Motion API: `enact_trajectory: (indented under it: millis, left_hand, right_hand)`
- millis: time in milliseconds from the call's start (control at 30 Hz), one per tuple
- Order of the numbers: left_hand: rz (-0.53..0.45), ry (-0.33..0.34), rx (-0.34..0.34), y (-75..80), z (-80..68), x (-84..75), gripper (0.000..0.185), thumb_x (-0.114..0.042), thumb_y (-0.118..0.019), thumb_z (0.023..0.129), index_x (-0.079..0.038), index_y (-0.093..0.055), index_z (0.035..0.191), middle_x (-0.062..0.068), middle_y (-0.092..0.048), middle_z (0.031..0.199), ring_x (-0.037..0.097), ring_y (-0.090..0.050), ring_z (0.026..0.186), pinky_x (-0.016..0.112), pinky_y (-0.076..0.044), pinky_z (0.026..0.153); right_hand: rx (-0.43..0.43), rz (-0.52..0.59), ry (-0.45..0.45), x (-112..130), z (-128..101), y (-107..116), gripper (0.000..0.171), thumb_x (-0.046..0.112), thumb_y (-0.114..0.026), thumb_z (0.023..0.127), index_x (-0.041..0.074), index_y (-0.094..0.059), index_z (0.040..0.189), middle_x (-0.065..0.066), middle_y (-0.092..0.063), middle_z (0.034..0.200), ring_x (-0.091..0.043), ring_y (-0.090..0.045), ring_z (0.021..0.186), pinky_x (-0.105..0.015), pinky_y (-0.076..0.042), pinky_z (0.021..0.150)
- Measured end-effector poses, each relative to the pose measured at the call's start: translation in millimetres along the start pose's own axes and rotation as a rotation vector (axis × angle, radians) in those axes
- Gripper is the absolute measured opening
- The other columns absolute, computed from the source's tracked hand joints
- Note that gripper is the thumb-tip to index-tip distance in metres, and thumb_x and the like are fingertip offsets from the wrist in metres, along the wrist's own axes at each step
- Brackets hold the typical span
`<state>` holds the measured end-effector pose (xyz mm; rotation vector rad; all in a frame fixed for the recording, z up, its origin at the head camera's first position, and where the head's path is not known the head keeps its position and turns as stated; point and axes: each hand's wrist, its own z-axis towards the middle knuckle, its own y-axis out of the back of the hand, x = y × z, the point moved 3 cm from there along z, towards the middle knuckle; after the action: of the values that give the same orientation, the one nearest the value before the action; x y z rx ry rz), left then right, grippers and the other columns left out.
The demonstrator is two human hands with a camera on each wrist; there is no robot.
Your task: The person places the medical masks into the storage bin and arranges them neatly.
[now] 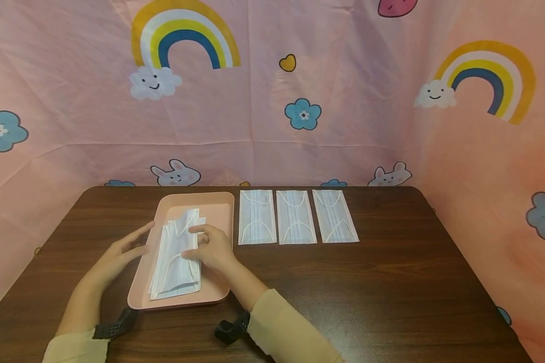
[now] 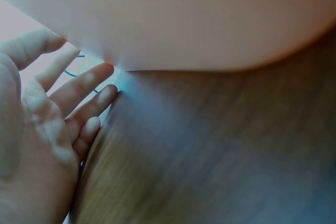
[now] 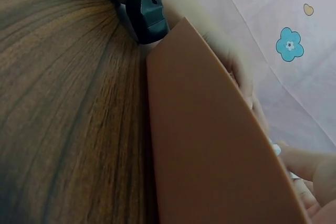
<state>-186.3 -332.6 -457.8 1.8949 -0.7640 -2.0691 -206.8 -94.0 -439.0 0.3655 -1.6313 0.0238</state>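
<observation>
Both hands at the pink tray [image 1: 218, 201]: right fingers [image 1: 199, 230] pinch stacked masks [image 1: 174, 267], left fingers [image 1: 138, 237] straight.

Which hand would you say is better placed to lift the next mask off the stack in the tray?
Probably the right hand: it already pinches the mask stack, while the left hand rests open against the pink tray.

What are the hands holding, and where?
The right hand pinches the top mask of the stack at its right edge. The left hand holds nothing, beside the tray.
</observation>
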Motion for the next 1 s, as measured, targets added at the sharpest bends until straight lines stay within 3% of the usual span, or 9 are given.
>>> enact_trajectory:
  millis: [233,367,500,633,733,1000]
  left_hand:
    - [-0.012,-0.006,-0.001,0.3,-0.3,0.2,0.058,-0.018,-0.055,0.098,-0.013,-0.031,0.151,0.027,-0.029,0.148,-0.005,-0.041,0.112,0.01,-0.037,0.084]
    - [-0.014,0.024,0.009,0.9,-0.5,-0.7,0.059,-0.021,-0.055,0.098,-0.014,-0.03,0.152,0.027,-0.027,0.149,0.024,-0.044,0.123,0.012,-0.036,0.083]
    - [-0.022,0.044,0.017,1.4,-0.4,-1.4,0.061,-0.022,-0.055,0.098,-0.015,-0.028,0.152,0.026,-0.024,0.151,0.046,-0.034,0.127,0.018,-0.037,0.086]
    - [-0.044,0.046,0.017,1.3,0.0,-1.7,0.061,-0.021,-0.055,0.098,-0.015,-0.027,0.152,0.027,-0.022,0.152,0.05,-0.03,0.128,0.047,-0.036,0.099]
    - [-0.07,0.042,0.018,1.3,0.5,-1.3,0.061,-0.02,-0.056,0.098,-0.014,-0.028,0.152,0.028,-0.019,0.152,0.054,-0.025,0.129,0.067,-0.026,0.097]
    - [-0.074,0.049,0.02,0.8,-0.6,-1.5,0.062,-0.02,-0.055,0.098,-0.014,-0.027,0.152,0.028,-0.02,0.151,0.053,-0.026,0.129,0.067,-0.026,0.097]
  right_hand:
    - [0.011,-0.131,-0.018,-0.2,-0.4,-0.8,0.047,0.011,-0.088,0.066,0.02,-0.07,0.108,0.007,-0.055,0.066,-0.006,-0.045,0.058,-0.021,-0.038,0.051]
    - [0.021,-0.203,-0.012,-1.4,-0.4,-1.2,0.049,0.014,-0.089,0.066,0.02,-0.07,0.11,0.007,-0.053,0.066,-0.006,-0.044,0.058,-0.021,-0.038,0.051]
    - [0.024,-0.254,-0.011,-2.7,-0.9,-2.0,0.05,0.014,-0.089,0.065,0.02,-0.07,0.111,0.007,-0.051,0.066,-0.006,-0.044,0.058,-0.021,-0.038,0.052]
    - [0.023,-0.296,-0.008,-3.3,-1.2,-2.9,0.05,0.017,-0.09,0.066,0.021,-0.07,0.111,0.007,-0.05,0.065,-0.007,-0.043,0.059,-0.022,-0.038,0.053]
    - [0.026,-0.328,-0.001,-3.4,-1.2,-3.9,0.05,0.018,-0.09,0.065,0.02,-0.069,0.111,0.007,-0.05,0.065,-0.007,-0.043,0.059,-0.021,-0.039,0.054]
    - [0.022,-0.462,0.021,-4.1,-2.5,-6.5,0.051,0.023,-0.091,0.065,0.019,-0.071,0.111,0.008,-0.047,0.067,-0.006,-0.042,0.061,-0.02,-0.038,0.054]
